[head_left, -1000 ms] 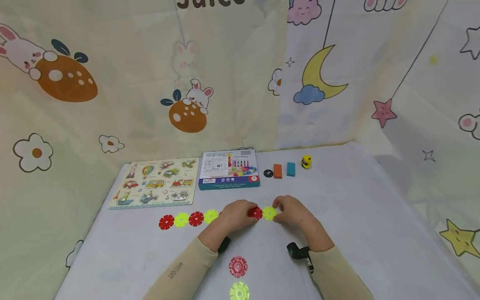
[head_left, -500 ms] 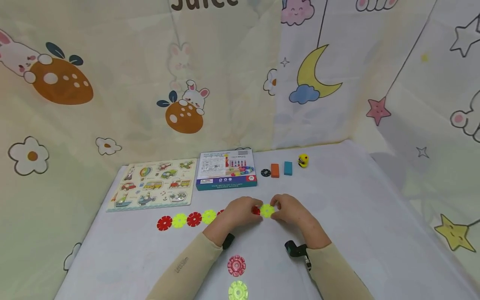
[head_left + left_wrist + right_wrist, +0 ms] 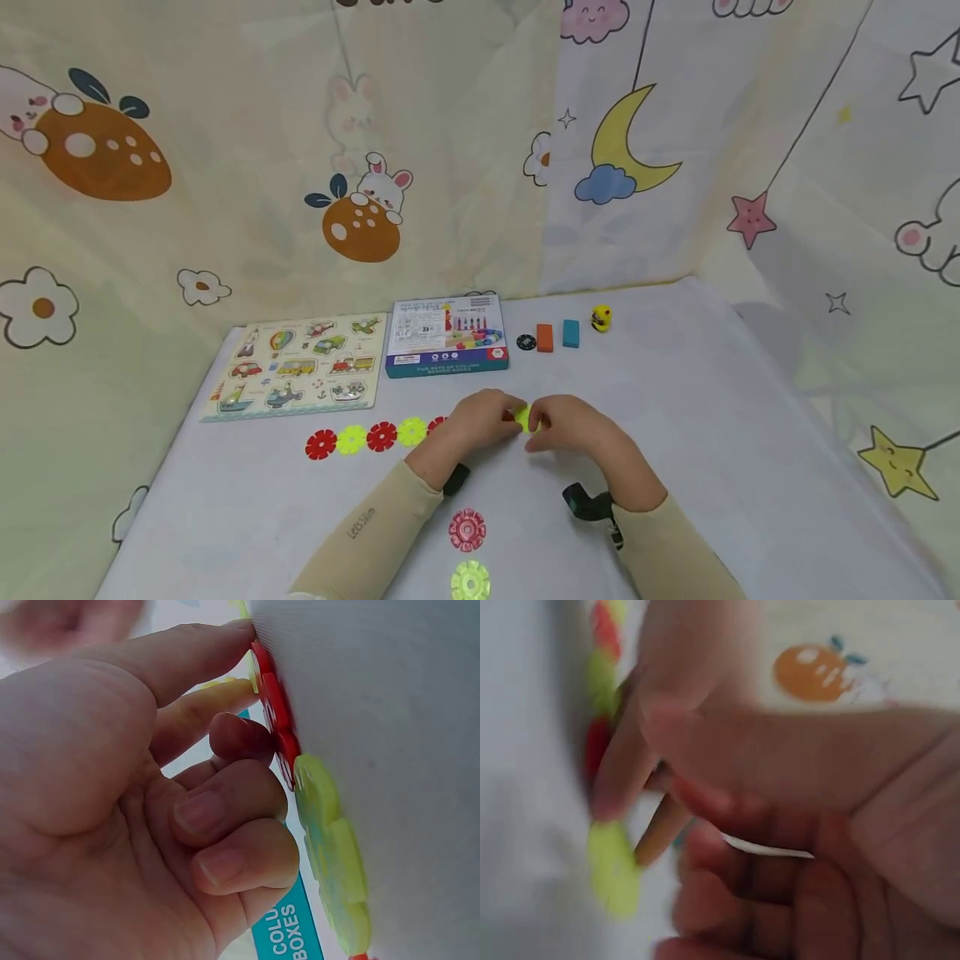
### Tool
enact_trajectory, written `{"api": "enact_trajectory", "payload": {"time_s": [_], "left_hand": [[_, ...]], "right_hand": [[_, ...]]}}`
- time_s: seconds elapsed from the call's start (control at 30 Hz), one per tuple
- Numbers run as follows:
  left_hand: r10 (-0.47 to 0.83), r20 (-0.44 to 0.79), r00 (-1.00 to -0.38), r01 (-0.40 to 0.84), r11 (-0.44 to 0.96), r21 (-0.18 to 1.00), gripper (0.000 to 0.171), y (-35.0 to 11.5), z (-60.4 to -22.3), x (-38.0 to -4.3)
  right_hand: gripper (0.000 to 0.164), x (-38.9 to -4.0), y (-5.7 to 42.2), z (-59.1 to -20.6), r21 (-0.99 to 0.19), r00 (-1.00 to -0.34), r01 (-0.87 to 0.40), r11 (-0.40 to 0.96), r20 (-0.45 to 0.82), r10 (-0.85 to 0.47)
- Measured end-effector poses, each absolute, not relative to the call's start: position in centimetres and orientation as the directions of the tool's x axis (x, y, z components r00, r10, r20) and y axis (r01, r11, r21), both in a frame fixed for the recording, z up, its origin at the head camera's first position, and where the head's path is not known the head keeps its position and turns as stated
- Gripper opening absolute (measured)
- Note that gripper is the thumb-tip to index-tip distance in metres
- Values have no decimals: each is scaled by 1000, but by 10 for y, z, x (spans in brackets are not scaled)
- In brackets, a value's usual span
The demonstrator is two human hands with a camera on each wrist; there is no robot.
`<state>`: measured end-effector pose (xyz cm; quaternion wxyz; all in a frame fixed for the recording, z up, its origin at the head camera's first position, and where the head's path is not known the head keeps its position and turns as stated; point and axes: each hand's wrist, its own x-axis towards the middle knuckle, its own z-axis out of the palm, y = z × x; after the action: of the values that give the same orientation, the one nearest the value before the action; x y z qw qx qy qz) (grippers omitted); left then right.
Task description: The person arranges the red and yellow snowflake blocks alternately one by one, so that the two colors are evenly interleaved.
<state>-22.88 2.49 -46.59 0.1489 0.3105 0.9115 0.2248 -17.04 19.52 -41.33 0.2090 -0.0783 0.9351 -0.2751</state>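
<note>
A row of interlocking plastic snowflake discs, red and yellow by turns, lies across the white table, with one red disc (image 3: 381,436) toward its left end. My left hand (image 3: 480,421) covers part of the row. Its thumb and index finger pinch a red snowflake disc (image 3: 277,705) near the right end, beside the last yellow disc (image 3: 615,870). The right hand (image 3: 573,425) overlaps that yellow disc in the head view. In the right wrist view, its loosely curled fingers (image 3: 705,900) are apart from the disc and hold nothing.
Nearer me lie a loose red disc (image 3: 467,530) and a loose yellow disc (image 3: 470,581). Along the back are a picture puzzle board (image 3: 296,367), a flat box (image 3: 447,337), a black disc (image 3: 526,342), an orange block (image 3: 544,338), a blue block (image 3: 571,333) and a yellow toy duck (image 3: 602,317).
The right hand has let go of the end yellow disc and its thumb has come away toward me. The left hand still holds the row; the head view has shifted slightly.
</note>
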Motion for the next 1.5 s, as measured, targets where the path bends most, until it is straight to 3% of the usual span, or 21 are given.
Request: {"api": "enact_trajectory", "payload": {"time_s": [0.13,0.27,0.47,0.6,0.73,0.9,1.07,1.27,1.5], "left_hand": [[623,-158,-766,474,714,516,39,25,-466,-230],[617,-177,-767,463,722,514,40,26,-466,-229],[611,-167,-774,470,730,497,40,26,-466,-227],[608,-173,-775,465,734,494,41,26,-464,-226],[607,-172,-776,465,735,494,40,27,-465,-227],[606,-168,-777,467,735,491,41,27,-466,-228],[604,-179,-777,454,734,504,41,27,-468,-229],[606,-181,-775,445,726,524,45,26,-467,-230],[618,-169,-768,466,720,514,39,25,-462,-228]], "right_hand": [[19,-140,169,-394,-594,-791,-169,786,-394,-468],[28,-113,129,-398,-511,-723,-312,801,-420,-549],[58,-94,89,-428,-198,-793,-446,873,-365,-488],[66,-93,82,-438,-131,-822,-440,889,-340,-457],[65,-94,84,-438,-188,-827,-420,888,-324,-459],[35,-95,91,-427,-325,-807,-416,849,-299,-510],[23,-107,113,-407,-532,-772,-320,784,-334,-541],[32,-131,159,-384,-700,-797,-167,694,-318,-513],[43,-163,212,-386,-654,-917,1,756,-303,-260]]}}
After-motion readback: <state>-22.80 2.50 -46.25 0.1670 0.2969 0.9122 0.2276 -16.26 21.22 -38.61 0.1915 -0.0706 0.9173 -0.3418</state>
